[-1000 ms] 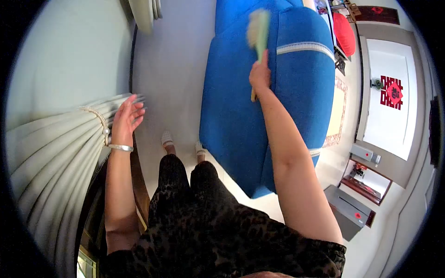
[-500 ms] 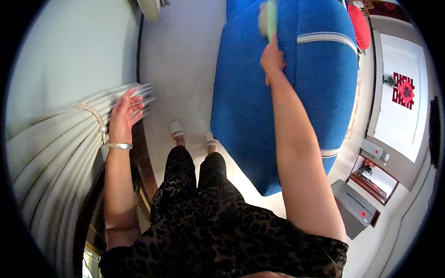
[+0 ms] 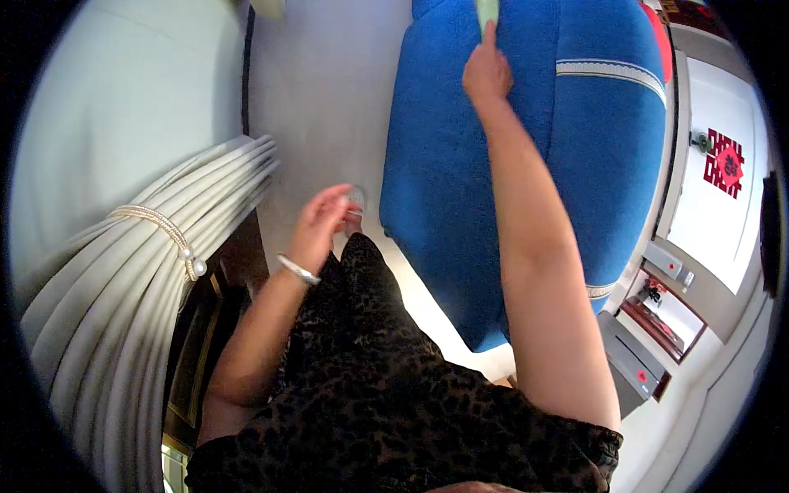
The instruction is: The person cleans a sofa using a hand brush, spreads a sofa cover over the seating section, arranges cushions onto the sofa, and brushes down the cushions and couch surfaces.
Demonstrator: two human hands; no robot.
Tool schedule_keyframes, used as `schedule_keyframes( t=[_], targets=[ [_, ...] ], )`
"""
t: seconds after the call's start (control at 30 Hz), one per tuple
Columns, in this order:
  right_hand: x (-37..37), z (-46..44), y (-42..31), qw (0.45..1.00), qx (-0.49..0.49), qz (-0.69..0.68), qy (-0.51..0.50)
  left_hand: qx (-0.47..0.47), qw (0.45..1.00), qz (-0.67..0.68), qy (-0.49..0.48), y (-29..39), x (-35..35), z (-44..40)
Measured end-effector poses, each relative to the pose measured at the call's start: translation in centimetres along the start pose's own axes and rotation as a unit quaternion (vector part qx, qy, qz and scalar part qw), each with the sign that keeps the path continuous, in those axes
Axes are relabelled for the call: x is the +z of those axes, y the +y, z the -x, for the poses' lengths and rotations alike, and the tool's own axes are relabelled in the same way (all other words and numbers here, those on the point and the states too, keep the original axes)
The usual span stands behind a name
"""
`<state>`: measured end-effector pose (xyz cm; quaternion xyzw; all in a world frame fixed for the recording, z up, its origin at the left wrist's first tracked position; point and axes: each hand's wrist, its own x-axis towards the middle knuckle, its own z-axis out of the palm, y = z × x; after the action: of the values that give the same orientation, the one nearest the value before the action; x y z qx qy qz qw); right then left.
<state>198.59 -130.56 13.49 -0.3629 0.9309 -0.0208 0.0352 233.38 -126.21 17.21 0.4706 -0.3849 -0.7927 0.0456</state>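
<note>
My right hand (image 3: 488, 72) is wrapped round the handle of a pale green brush (image 3: 487, 11), arm stretched out over a blue fabric-covered sofa (image 3: 460, 156). The top edge of the view cuts off the far part of the brush, so its bristles are hidden. My left hand (image 3: 319, 223), with a silver bangle (image 3: 297, 269) at the wrist, hangs in the air above my legs. Its fingers are loosely bent, slightly blurred, and hold nothing.
A gathered pale curtain (image 3: 107, 304) with a beaded tieback (image 3: 156, 218) hangs at the left. Grey floor (image 3: 320, 99) runs between wall and sofa. At the right stand a grey cabinet (image 3: 629, 357) and a white door (image 3: 715, 164) with red decorations.
My left hand has swung right, away from the curtain and over my legs. My right hand has reached farther forward, taking the brush partly out of view. The camera view has shifted slightly.
</note>
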Motion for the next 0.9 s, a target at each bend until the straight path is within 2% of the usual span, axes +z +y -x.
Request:
schedule_keyframes(
  t=[0.1, 0.17, 0.23, 0.27, 0.3, 0.37, 0.43, 0.47, 0.53, 0.57, 0.63, 0.7, 0.8, 0.87, 0.9],
  targets=[
    [2.0, -0.8, 1.0, 0.996, 0.05, 0.031, -0.064, 0.007, 0.998, 0.023, -0.06, -3.1, 2.5, -1.0],
    [5.1, 2.6, 1.5, 0.989, 0.09, 0.023, -0.114, -0.01, 0.995, 0.04, -0.091, -3.7, 3.5, 0.0],
    [8.2, 8.4, 2.8, 0.967, 0.099, 0.043, -0.232, -0.021, 0.995, 0.048, -0.089, -3.7, 3.6, 1.1],
    [10.0, 11.6, 3.6, 0.937, 0.152, 0.017, -0.314, -0.027, 0.995, 0.051, -0.087, -3.8, 3.3, 1.4],
    [11.9, 15.2, 4.7, 0.916, 0.168, -0.005, -0.364, -0.034, 0.996, 0.004, -0.088, -4.6, 2.4, 1.6],
    [17.0, 23.2, 7.9, 0.871, 0.203, -0.124, -0.43, -0.076, 0.996, 0.004, -0.046, -5.7, 1.3, 1.8],
    [16.3, 29.0, 6.9, 0.819, 0.29, -0.14, -0.475, -0.142, 0.99, -0.021, -0.014, -8.3, 0.4, 1.1],
    [12.8, 29.8, 4.3, 0.825, 0.318, -0.116, -0.453, -0.167, 0.985, -0.029, 0.005, -9.5, 0.9, 0.5],
    [7.6, 30.1, 0.7, 0.821, 0.28, -0.075, -0.491, -0.219, 0.974, -0.044, 0.045, -11.3, 2.4, 0.1],
    [5.6, 30.5, -0.6, 0.845, 0.248, -0.093, -0.465, -0.271, 0.96, -0.058, 0.032, -11.3, 3.5, -0.7],
    [0.9, 31.5, -3.0, 0.882, 0.182, -0.158, -0.405, -0.106, 0.994, 0.017, 0.004, -10.9, 5.8, -0.6],
    [-2.6, 32.5, -4.7, 0.902, 0.123, -0.197, -0.364, -0.031, 0.997, 0.077, 0.0, -9.7, 7.3, -0.9],
    [-5.9, 33.5, -3.2, 0.926, 0.023, -0.211, -0.312, -0.046, 0.992, 0.118, 0.012, -6.3, 8.3, -0.8],
    [-12.5, 30.3, -1.7, 0.913, -0.151, -0.115, -0.361, -0.027, 0.994, 0.109, -0.001, -4.8, 8.1, -0.8],
    [-14.8, 28.2, 0.1, 0.921, -0.166, -0.121, -0.33, -0.008, 0.999, 0.045, -0.012, -4.0, 8.0, -0.9]
  ],
)
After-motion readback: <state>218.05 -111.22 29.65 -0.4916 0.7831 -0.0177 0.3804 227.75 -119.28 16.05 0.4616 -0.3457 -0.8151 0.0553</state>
